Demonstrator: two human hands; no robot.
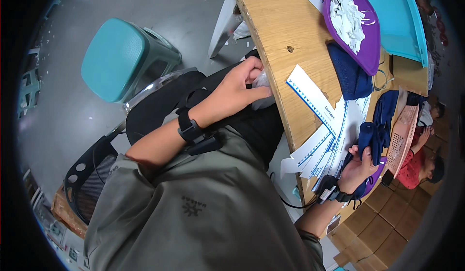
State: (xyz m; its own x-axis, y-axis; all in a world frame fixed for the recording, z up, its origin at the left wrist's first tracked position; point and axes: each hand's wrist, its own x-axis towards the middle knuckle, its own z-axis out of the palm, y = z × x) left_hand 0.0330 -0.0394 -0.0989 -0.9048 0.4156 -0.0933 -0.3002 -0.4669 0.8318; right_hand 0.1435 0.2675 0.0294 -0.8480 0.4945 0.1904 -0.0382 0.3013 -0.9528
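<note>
My left hand [240, 88] is low at the table's near edge, above my lap. Its fingers are closed round a crumpled, pale translucent piece that looks like a plastic bag [262, 91]; part of it is hidden by the hand and the edge. Over the right part of the table, my right hand [361, 168] grips a rolled navy cloth [366, 136] between thumb and fingers. More navy cloth [385, 113] lies just beyond it. White card strips with blue borders [317, 101] are fanned out on the table between my hands. A folded navy fabric piece [349, 70] rests past them.
A purple tray [373, 53] of white paper slips and a turquoise tray [395, 21] stand at the far side. A pink basket [403, 135] is near a co-worker in red [411, 169]. Left are a teal stool [116, 60] and a mesh chair [99, 179].
</note>
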